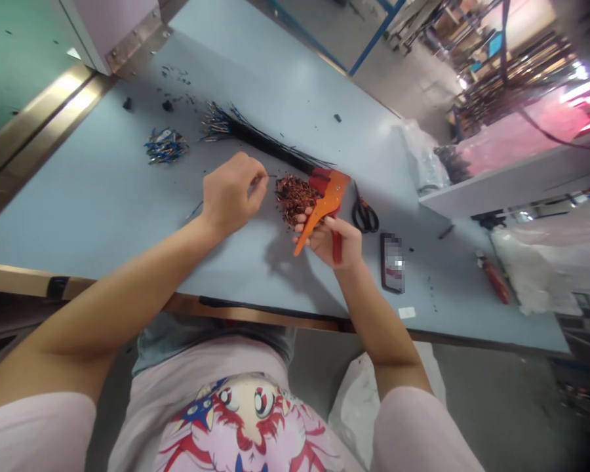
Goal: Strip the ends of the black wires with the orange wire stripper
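Note:
My left hand [233, 193] is closed in a pinch over the table. A thin wire [195, 210] with a bluish end sticks out behind it, and a short dark tip shows at the fingertips. My right hand [341, 242] grips a wire stripper [327, 200] with orange and red handles, its head pointing away from me. Beneath and beside the tool lies a heap of copper-coloured scraps [292, 196]. Beyond both hands, a bundle of black wires [270, 147] stretches across the table, with bare and blue ends fanned out at its left.
A pile of blue-and-silver terminals [166, 145] lies left on the table [103, 210]. Black-handled scissors [365, 215] and a phone [392, 262] sit right of my right hand. Farther right are a red-handled tool [493, 278] and plastic bags [535, 255]. A white cabinet [113, 26] stands far left.

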Available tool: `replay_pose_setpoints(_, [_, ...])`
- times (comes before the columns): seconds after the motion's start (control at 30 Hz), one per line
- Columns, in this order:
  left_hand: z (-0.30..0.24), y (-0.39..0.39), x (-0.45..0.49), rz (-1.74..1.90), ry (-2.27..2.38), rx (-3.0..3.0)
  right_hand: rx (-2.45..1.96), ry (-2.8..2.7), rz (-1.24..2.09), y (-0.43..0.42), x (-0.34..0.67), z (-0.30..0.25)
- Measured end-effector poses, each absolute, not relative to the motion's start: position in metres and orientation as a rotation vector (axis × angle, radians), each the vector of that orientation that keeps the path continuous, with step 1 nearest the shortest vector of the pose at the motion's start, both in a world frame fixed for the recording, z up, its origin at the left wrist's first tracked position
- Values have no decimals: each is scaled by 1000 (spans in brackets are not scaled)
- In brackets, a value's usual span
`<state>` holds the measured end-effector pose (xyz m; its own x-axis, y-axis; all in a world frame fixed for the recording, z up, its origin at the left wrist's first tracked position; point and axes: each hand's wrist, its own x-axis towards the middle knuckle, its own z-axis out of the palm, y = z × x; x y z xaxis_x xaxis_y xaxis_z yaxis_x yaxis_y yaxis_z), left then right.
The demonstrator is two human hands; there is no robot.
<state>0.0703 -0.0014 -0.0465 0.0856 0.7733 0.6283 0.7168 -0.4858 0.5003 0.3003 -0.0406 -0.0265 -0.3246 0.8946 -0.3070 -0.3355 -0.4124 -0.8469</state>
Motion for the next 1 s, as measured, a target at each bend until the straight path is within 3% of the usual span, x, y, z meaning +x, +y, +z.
replay_pose_setpoints(0.33, [-64,-12,91,1097,1495,2070,-1081,-889,1887,-65,305,-45])
replay_pose_setpoints(0.5, [-59,-14,89,1124,1369,2130,-1144,-874,2028,-80,303,-43])
replay_pose_setpoints(1.0, [-55,-21,93,1215,1310,2411,-1090,-965,2040,-84,302,-39])
